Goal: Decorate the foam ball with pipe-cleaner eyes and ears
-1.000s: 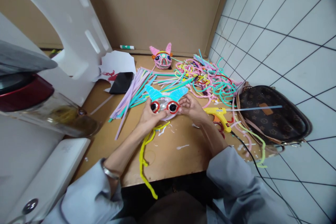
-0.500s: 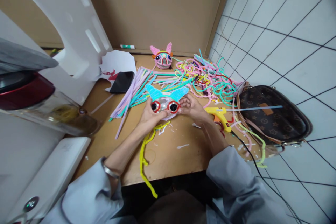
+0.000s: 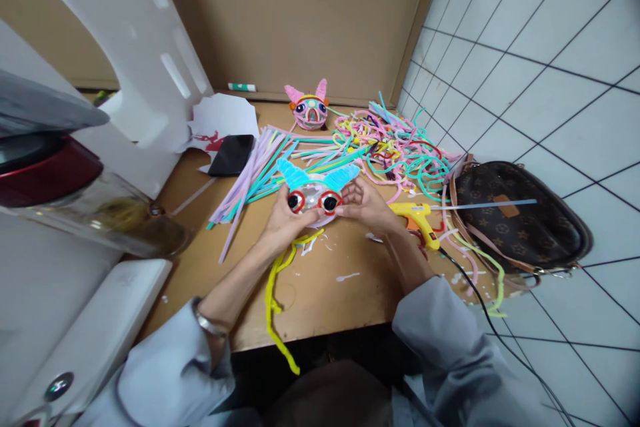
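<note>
Both of my hands hold a small craft mask (image 3: 315, 195) with blue fuzzy ears and red-ringed black eyes, just above the wooden table (image 3: 320, 293). My left hand (image 3: 285, 220) grips its left side with the thumb near the left eye. My right hand (image 3: 365, 203) grips its right side, fingers curled at the right eye. A yellow pipe cleaner (image 3: 276, 293) trails from under the mask toward the table's near edge.
A finished pink mask (image 3: 309, 110) stands at the back. Loose pipe cleaners (image 3: 395, 147) and straight ones (image 3: 255, 177) cover the far table. A yellow glue gun (image 3: 417, 217) lies right of my hand, beside a brown handbag (image 3: 520, 220). A black phone (image 3: 231, 155) lies on white paper at left.
Nothing has moved but for a slight shift of the view; both hands stay on the mask.
</note>
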`<state>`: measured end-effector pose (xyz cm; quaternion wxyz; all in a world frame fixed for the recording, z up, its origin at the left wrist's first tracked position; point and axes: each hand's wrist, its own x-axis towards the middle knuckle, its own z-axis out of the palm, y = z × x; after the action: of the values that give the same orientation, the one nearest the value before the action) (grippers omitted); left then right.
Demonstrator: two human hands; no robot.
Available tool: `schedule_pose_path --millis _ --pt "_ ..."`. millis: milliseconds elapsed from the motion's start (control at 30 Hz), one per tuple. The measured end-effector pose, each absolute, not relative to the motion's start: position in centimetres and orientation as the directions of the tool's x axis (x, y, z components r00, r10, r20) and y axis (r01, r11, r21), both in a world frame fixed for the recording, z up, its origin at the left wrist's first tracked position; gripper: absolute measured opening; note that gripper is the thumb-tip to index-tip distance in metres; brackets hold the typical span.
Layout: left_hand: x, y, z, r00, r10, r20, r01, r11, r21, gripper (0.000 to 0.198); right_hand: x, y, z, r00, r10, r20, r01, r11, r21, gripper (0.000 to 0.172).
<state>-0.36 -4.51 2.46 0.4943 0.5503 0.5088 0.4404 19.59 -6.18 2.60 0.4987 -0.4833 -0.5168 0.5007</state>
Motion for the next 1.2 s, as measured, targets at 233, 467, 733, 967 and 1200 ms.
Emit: schedule_pose_path --millis 233,467,733,967,1200 --pt "-0.2 -4.3 1.8 0.122 0.992 0.022 0.029 -0.026 0.999 0.063 19.8 -6.1 2.2 -0.007 0.999 0.035 -0.054 0.035 -0.998 0.05" --pt "0.0 -4.5 1.9 0.093 0.995 0.023 0.024 -0.025 0.999 0.068 19.8 -6.3 2.7 0.026 0.999 -0.022 -0.127 -0.019 -0.992 0.048" --pt "0.2 -4.7 1.8 0.062 0.996 0.058 0.089 -0.063 0.994 0.07 19.8 -6.1 3.4 0.302 0.95 -0.076 -0.111 -0.045 -0.993 0.024" --pt "0.1 -4.6 1.0 0.119 0.989 0.083 0.068 -0.091 0.993 0.076 18.8 -6.1 2.0 0.297 0.953 0.055 0.133 0.016 -0.991 0.034" --pt "-0.1 -4.2 -0.1 0.116 0.986 0.121 -0.031 -0.118 0.993 0.056 18.2 -6.1 1.2 0.221 0.96 0.171 0.223 0.121 -0.967 0.034"
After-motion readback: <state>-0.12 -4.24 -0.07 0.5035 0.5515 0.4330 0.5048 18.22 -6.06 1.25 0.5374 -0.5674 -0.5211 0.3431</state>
